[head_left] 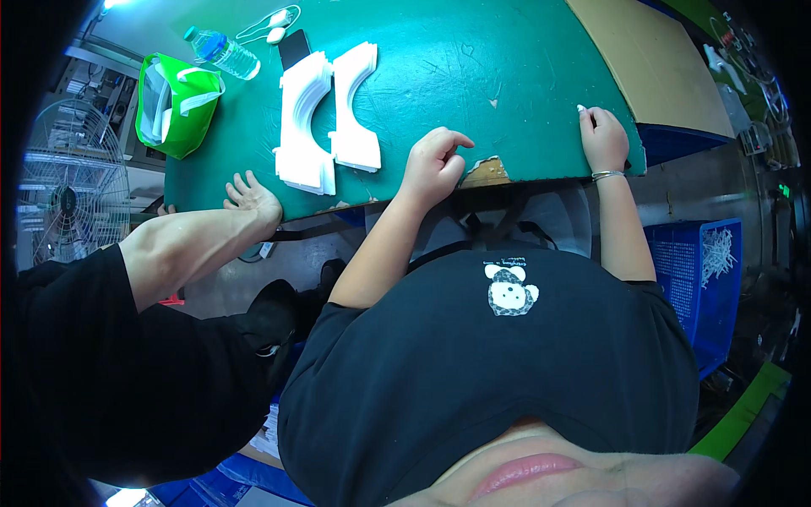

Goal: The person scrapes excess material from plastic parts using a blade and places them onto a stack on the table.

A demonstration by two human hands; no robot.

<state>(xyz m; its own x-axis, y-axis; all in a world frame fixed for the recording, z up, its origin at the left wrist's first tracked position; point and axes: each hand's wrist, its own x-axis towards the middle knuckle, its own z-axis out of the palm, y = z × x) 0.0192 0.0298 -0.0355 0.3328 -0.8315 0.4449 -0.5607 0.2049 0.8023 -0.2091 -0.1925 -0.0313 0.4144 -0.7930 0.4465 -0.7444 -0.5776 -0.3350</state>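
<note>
My left hand rests on the near edge of the green table, fingers loosely curled and holding nothing, next to a chipped spot in the edge. My right hand, with a thin bracelet at the wrist, lies on the table's right corner, also empty. Two stacks of white curved flat pieces stand left of my left hand, apart from it. Another person's hand, on a bare forearm with a black sleeve, rests palm up on the table edge beside the stacks.
At the table's far left are a green bag, a water bottle, a black phone and a white cable. A cardboard sheet lies at the right. A blue crate stands lower right, a fan at left.
</note>
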